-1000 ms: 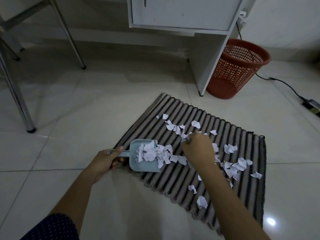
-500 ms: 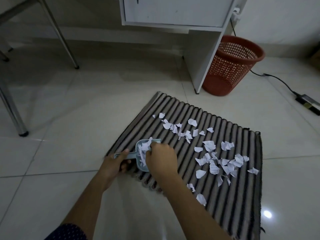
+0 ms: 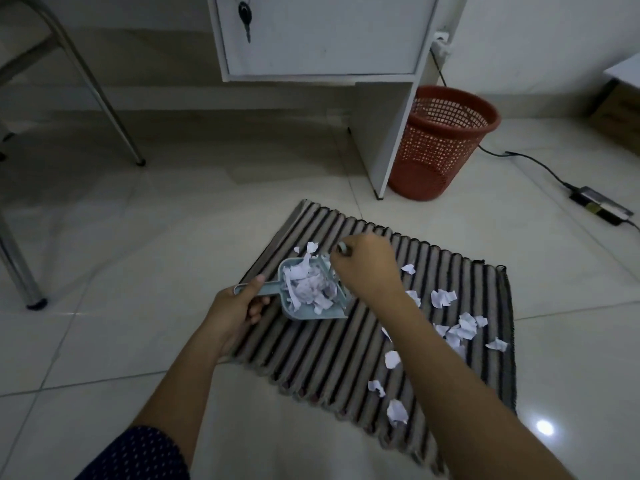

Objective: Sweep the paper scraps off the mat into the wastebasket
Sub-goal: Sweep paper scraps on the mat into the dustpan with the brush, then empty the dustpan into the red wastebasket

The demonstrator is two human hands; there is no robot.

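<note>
A striped mat [image 3: 311,348] lies on the tiled floor. My left hand [image 3: 232,310] grips the handle of a small pale-blue dustpan [image 3: 268,289], which sits over the mat's left part, heaped with white paper scraps [image 3: 308,289]. My right hand [image 3: 367,268] is closed on a small brush [image 3: 341,248] at the pan's open right edge; only the brush's end shows above the fist. Loose paper scraps [image 3: 462,327] lie on the mat's right and near side, and a few more scraps [image 3: 311,247] just beyond the pan. The red mesh wastebasket [image 3: 436,147] stands behind the mat, to the right.
A white desk cabinet [image 3: 322,32] with keys [image 3: 244,15] in its lock stands behind the mat; its side panel [image 3: 381,133] partly hides the basket. Metal chair legs [image 3: 114,109] are at the left. A power adapter [image 3: 602,204] and cable lie on the floor at the right.
My right hand moved from the pan's handle side to its far right edge. More scraps are in the pan, and the mat's middle has fewer. The pan shifted slightly along the mat.
</note>
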